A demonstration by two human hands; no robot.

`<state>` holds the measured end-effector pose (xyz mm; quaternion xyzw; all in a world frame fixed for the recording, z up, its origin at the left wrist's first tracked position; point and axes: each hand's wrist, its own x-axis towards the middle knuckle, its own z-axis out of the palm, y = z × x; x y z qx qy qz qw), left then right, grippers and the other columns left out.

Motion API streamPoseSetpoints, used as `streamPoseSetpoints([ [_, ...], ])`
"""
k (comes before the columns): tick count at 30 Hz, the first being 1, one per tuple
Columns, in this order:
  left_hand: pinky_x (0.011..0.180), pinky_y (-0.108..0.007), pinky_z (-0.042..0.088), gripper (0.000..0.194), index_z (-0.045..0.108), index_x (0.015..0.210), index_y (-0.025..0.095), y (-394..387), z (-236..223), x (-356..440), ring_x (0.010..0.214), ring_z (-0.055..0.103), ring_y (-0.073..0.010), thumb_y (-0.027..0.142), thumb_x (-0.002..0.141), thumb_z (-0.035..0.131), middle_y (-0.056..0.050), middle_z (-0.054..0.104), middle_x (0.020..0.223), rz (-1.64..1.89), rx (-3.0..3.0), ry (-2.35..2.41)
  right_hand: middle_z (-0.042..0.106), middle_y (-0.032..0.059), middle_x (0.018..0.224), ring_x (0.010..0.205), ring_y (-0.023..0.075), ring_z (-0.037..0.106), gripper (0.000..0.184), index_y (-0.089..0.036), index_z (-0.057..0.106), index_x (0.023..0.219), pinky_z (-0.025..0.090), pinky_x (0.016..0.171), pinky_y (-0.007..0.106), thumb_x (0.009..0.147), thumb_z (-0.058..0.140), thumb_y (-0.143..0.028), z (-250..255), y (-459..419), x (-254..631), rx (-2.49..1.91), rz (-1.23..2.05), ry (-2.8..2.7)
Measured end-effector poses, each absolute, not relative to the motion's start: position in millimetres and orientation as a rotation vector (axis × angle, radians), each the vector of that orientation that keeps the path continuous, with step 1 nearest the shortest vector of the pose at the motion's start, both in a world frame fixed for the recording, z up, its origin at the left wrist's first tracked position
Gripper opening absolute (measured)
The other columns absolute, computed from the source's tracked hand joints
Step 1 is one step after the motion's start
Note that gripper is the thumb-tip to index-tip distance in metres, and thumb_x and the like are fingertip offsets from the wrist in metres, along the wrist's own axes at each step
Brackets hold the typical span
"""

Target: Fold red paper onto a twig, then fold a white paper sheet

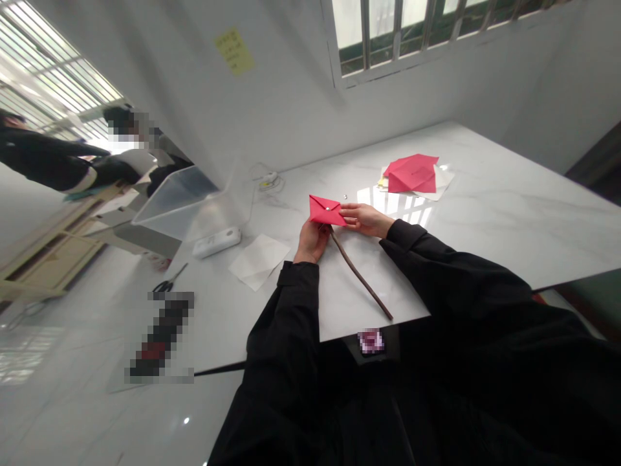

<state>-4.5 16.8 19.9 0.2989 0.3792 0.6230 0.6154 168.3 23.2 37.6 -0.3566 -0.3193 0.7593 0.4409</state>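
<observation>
A red paper pinwheel [325, 210] with folded corners and a small pale pin at its middle is held up over the marble-patterned table. From beneath it a thin brown stick [359, 275] slants down toward the table's near edge. My left hand [311, 241] is closed around the underside, where paper and stick meet; its fingertips are partly hidden by the paper. On the other side, the fingers of my right hand [363, 219] pinch the right corner of the pinwheel. A tiny shiny piece [345, 196] lies on the table just beyond my right hand.
Red sheets [413, 173] lie on white ones at the back right. Leftward are a white sheet [259, 261], a white power strip [217, 242], scissors [169, 282], a blurred-out dark object [162, 336] and a clear plastic bin [179, 200]. Two people are at the far left.
</observation>
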Motion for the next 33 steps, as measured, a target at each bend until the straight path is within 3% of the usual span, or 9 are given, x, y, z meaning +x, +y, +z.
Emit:
streamPoseSetpoints([
  [6, 0.071, -0.025, 0.048, 0.020, 0.069, 0.091, 0.018, 22.4, 14.1, -6.3, 0.072, 0.062, -0.0124, 0.018, 0.075, 0.082, -0.001, 0.069, 0.079, 1.484, 0.793, 0.956, 0.078, 0.0047, 0.095, 0.083, 0.0124, 0.073, 0.017, -0.018, 0.069, 0.106, 0.059, 0.084, 0.026, 0.094, 0.069, -0.005, 37.2, 25.2, 172.8, -0.900, 1.847, -0.779],
  [11, 0.079, -0.027, 0.053, 0.037, 0.070, 0.097, 0.018, 24.4, 11.2, -7.5, 0.080, 0.068, -0.0149, 0.028, 0.068, 0.091, -0.004, 0.076, 0.088, 1.566, 0.955, 1.099, 0.076, 0.0026, 0.085, 0.074, 0.0110, 0.072, 0.018, -0.017, 0.067, 0.104, 0.057, 0.073, 0.022, 0.096, 0.064, -0.002, 38.9, 26.7, 179.9, -0.978, 1.735, -0.790],
  [17, 0.081, -0.025, 0.053, 0.012, 0.077, 0.088, 0.018, 20.2, 16.0, -10.3, 0.085, 0.070, -0.0171, 0.014, 0.077, 0.078, -0.005, 0.078, 0.087, 1.584, 1.145, 1.301, 0.072, 0.0013, 0.078, 0.067, 0.0100, 0.067, 0.016, -0.017, 0.066, 0.105, 0.052, 0.062, 0.020, 0.095, 0.062, -0.005, 36.7, 32.3, 187.1, -1.020, 1.597, -0.811],
  [22, 0.083, -0.022, 0.053, 0.012, 0.078, 0.089, 0.018, 11.6, 29.0, -6.9, 0.088, 0.070, -0.0154, 0.010, 0.081, 0.074, -0.007, 0.077, 0.092, 1.679, 1.102, 1.272, 0.071, 0.0004, 0.077, 0.066, 0.0106, 0.066, 0.015, -0.018, 0.066, 0.103, 0.052, 0.063, 0.021, 0.093, 0.064, -0.007, 35.0, 33.5, 187.8, -1.054, 1.522, -0.853],
  [28, 0.084, -0.024, 0.055, 0.048, 0.073, 0.113, 0.021, -4.2, 42.4, 4.3, 0.100, 0.070, -0.0193, 0.020, 0.070, 0.094, -0.008, 0.075, 0.109, 1.631, 1.105, 1.139, 0.074, 0.0018, 0.080, 0.068, 0.0121, 0.069, 0.012, -0.017, 0.066, 0.102, 0.054, 0.064, 0.023, 0.094, 0.063, -0.008, 34.7, 27.3, 183.1, -0.997, 1.482, -0.931],
  [33, 0.080, -0.024, 0.056, 0.062, 0.071, 0.122, 0.024, -2.8, 37.9, 3.9, 0.099, 0.070, -0.0195, 0.015, 0.065, 0.094, -0.008, 0.075, 0.108, 1.599, 1.106, 1.108, 0.075, 0.0025, 0.082, 0.073, 0.0139, 0.070, 0.013, -0.017, 0.066, 0.102, 0.056, 0.066, 0.025, 0.090, 0.070, -0.013, 32.8, 28.3, 185.3, -0.976, 1.435, -0.998],
])
